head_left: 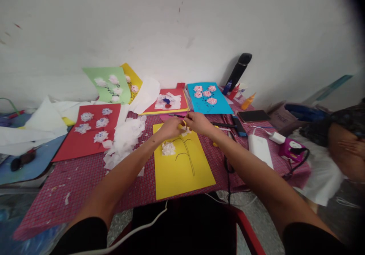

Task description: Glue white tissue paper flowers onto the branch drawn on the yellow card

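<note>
My left hand (172, 128) and my right hand (197, 122) meet over the top of a yellow sheet (173, 179), fingertips close together. In my right hand is what looks like a thin pale stick, mostly hidden by the fingers. The left fingers are pinched beside it; what they hold, if anything, is too small to make out. Just below the fingertips, a small white paper piece (186, 130) lies on the sheet. A crumpled white paper flower (168, 148) sits left of a drawn stem with curved branches (188, 156).
Left of the sheet lies a heap of white paper pieces (125, 137). Finished flower cards, one red (68, 148) and one blue (199, 106), flank a stained paper (168, 101). Paint bottles (248, 101), a phone (253, 116) and a white power bank (260, 150) are at right. Another person (342, 144) sits there.
</note>
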`<state>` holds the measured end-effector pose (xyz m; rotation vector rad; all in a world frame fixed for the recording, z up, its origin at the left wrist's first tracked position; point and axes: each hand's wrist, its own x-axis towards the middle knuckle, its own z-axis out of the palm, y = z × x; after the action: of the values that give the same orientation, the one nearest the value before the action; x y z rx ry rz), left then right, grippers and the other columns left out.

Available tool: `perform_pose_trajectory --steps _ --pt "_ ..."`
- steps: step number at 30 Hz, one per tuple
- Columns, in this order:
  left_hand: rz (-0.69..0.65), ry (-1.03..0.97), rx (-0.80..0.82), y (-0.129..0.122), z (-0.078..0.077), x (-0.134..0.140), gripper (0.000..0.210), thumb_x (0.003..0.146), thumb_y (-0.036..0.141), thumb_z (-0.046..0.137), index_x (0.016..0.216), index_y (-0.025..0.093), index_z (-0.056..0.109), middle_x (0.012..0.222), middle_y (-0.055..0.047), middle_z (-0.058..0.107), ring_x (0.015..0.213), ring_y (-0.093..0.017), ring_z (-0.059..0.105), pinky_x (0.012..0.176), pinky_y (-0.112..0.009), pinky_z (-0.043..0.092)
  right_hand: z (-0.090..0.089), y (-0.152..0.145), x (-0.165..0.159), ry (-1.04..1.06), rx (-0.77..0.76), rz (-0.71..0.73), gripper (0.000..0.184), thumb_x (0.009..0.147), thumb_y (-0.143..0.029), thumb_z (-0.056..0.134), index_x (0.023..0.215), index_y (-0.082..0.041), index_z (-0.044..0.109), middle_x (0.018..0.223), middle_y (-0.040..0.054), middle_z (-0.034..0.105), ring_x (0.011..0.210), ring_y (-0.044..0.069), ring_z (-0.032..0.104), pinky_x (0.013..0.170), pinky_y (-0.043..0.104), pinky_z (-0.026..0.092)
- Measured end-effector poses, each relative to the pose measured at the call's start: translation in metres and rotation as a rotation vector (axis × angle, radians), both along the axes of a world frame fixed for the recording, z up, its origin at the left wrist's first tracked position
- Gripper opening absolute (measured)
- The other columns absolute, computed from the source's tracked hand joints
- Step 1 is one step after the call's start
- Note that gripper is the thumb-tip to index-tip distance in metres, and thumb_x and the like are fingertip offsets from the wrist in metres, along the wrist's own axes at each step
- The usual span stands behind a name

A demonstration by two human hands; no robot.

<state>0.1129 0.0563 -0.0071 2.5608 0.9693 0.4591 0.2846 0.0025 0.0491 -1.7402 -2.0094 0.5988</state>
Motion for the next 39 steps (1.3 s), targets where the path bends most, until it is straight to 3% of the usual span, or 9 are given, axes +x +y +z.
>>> perform_pose_trajectory --steps 5,18,29,34,39 --pt "-0.004 -0.011 -0.005 -0.001 0.002 0.001 0.027 0.083 0.017 0.059 0.103 0.017 0.076 0.110 -0.009 0.076 0.104 -0.025 0.069 0.093 -0.035 0.052 0.001 -0.001 0.001 -0.050 0.062 0.011 0.021 0.093 -0.022 0.053 0.079 -0.016 0.067 0.081 0.0061 0.072 0.069 0.014 0.059 0.059 0.024 0.033" --pt "-0.033 -0.058 0.018 -0.002 -0.005 0.006 0.017 0.083 0.018 0.062 0.091 0.015 0.077 0.094 -0.010 0.077 0.089 -0.024 0.069 0.081 -0.033 0.051 -0.003 0.000 0.006 0.067 0.141 0.013 0.024 0.092 -0.029 0.053 0.075 -0.017 0.066 0.071 0.0028 0.068 0.064 0.014 0.056 0.058 0.025 0.032" --pt "0.012 -0.029 0.030 -0.006 0.001 0.001 0.028 0.083 0.015 0.057 0.101 0.015 0.079 0.102 -0.011 0.077 0.098 -0.025 0.070 0.090 -0.035 0.053 0.009 -0.008 0.004 0.102 0.153 -0.023 0.024 0.091 -0.029 0.052 0.074 -0.017 0.064 0.067 0.0022 0.066 0.064 0.015 0.057 0.058 0.026 0.032" --pt "0.015 -0.006 0.018 -0.008 0.004 0.001 0.030 0.082 0.014 0.056 0.101 0.016 0.079 0.104 -0.011 0.077 0.098 -0.025 0.071 0.089 -0.035 0.055 0.001 -0.005 0.003 0.044 0.138 -0.014 0.024 0.091 -0.026 0.053 0.073 -0.017 0.065 0.070 0.0032 0.067 0.063 0.014 0.055 0.057 0.026 0.030" --pt "-0.031 0.026 0.063 -0.006 -0.002 0.004 0.034 0.079 0.010 0.053 0.101 0.016 0.078 0.104 -0.011 0.077 0.098 -0.025 0.070 0.089 -0.036 0.055 -0.010 -0.004 0.003 0.004 0.093 -0.012 0.023 0.091 -0.024 0.053 0.073 -0.017 0.064 0.069 0.0026 0.068 0.062 0.013 0.054 0.056 0.026 0.028"
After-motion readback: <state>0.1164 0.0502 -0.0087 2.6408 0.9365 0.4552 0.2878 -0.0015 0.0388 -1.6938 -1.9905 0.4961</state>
